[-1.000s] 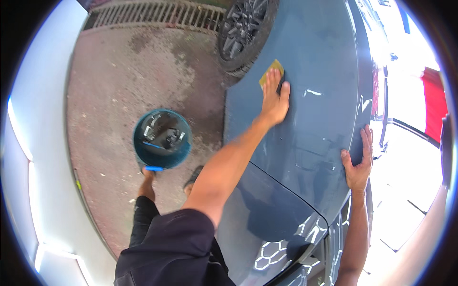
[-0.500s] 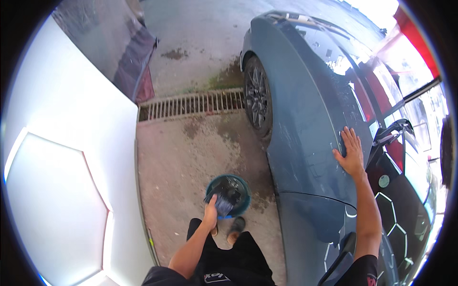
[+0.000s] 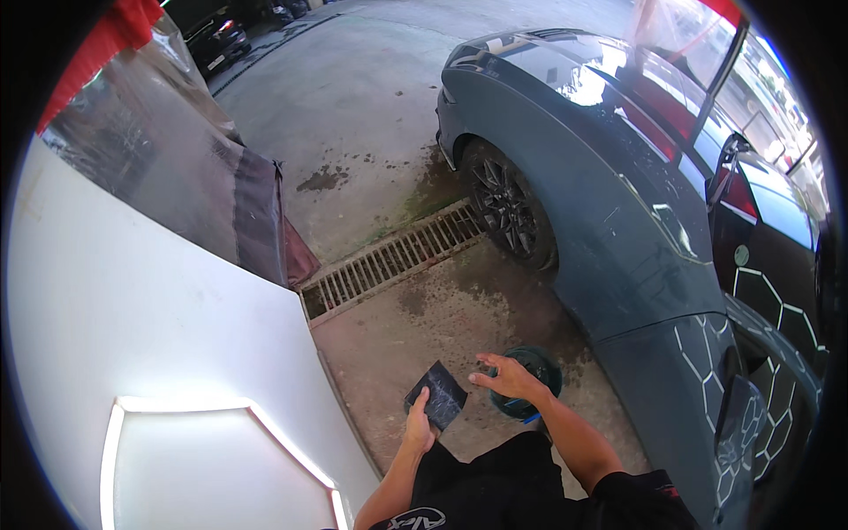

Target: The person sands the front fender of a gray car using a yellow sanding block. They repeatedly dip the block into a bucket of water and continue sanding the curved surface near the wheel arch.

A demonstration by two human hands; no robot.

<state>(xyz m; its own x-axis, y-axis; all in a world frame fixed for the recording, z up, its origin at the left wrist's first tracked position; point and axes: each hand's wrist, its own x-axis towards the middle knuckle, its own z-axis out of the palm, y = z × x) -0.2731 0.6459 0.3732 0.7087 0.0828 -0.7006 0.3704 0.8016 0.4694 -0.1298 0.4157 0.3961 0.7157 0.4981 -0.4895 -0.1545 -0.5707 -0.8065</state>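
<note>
My left hand [image 3: 420,427] grips a dark grey rectangular sheet [image 3: 446,397] by its near edge, thumb on top; pale smears show across its face. To its right, my right hand [image 3: 510,377] is open and holds nothing, its fingers apart and pointing toward the sheet without touching it. Under that hand a dark green bucket [image 3: 554,374] stands on the concrete floor, with a blue piece on its near side. Right of the bucket is a grey-blue car [image 3: 609,238], pale streaks visible on its front fender.
The car's front wheel [image 3: 510,205] stands by a metal floor grate [image 3: 389,267]. A white wall panel [image 3: 177,291] with a lit strip rises on my left, beside a hanging plastic curtain [image 3: 199,150]. Another dark car [image 3: 212,42] is parked far off. The car's mirror [image 3: 726,168] juts out.
My right hand has left the car's fender and come down over the bucket. My left hand has lifted the dark sheet out from over the bucket, to its left. The view has turned.
</note>
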